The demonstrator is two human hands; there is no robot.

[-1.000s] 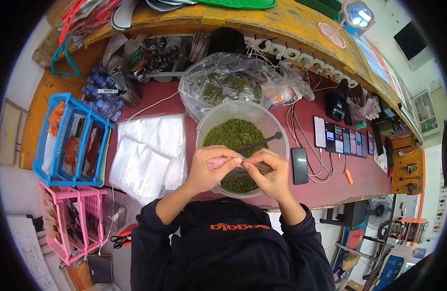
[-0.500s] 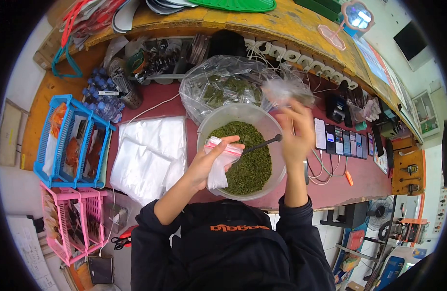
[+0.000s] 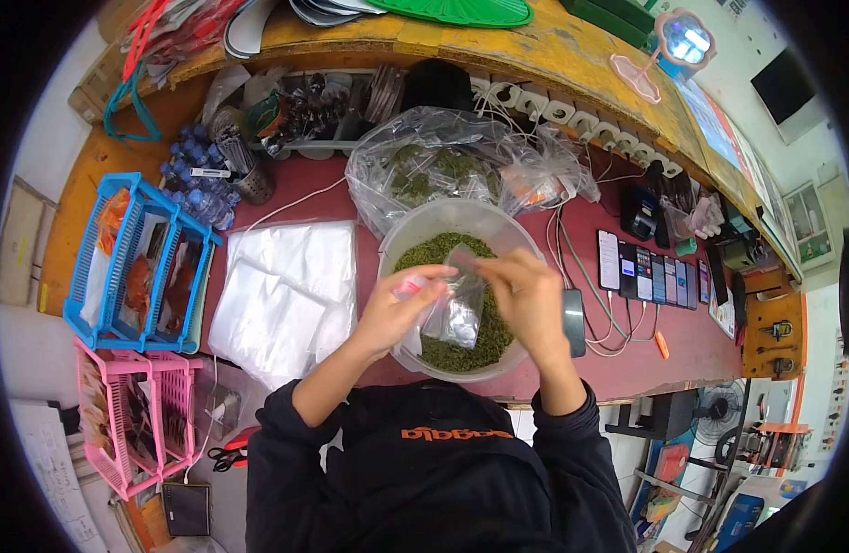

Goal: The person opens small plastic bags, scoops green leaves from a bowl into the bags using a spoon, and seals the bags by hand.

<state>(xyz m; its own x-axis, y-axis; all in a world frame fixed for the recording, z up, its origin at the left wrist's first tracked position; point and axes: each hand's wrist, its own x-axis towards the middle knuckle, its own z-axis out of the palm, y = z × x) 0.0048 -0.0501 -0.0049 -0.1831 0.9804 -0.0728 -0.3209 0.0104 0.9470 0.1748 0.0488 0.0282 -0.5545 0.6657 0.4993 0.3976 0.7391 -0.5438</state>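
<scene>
Over the white plastic tub (image 3: 526, 355) of chopped green leaves (image 3: 443, 247), my two hands meet at a small clear zip bag (image 3: 457, 313). My left hand (image 3: 397, 309) is closed, pinching the bag's upper left edge. A red-striped bundle of zip bags (image 3: 409, 287) is tucked in the same hand, partly covered by the fingers. My right hand (image 3: 530, 300) pinches the bag's upper right edge. The bag hangs down in front of the leaves. The dark-handled scoop seen earlier cannot be made out now.
Behind the tub lies a large clear bag of greens (image 3: 424, 166). Flat plastic bags (image 3: 277, 304) are stacked at left, beside blue baskets (image 3: 139, 267). Several phones (image 3: 646, 272) with cables lie at right. A dark round-edged object (image 3: 573, 323) stands against the tub's right side.
My right hand has come down and left from near the clear bag of greens to meet my left hand. A single clear zip bag now stretches between them.
</scene>
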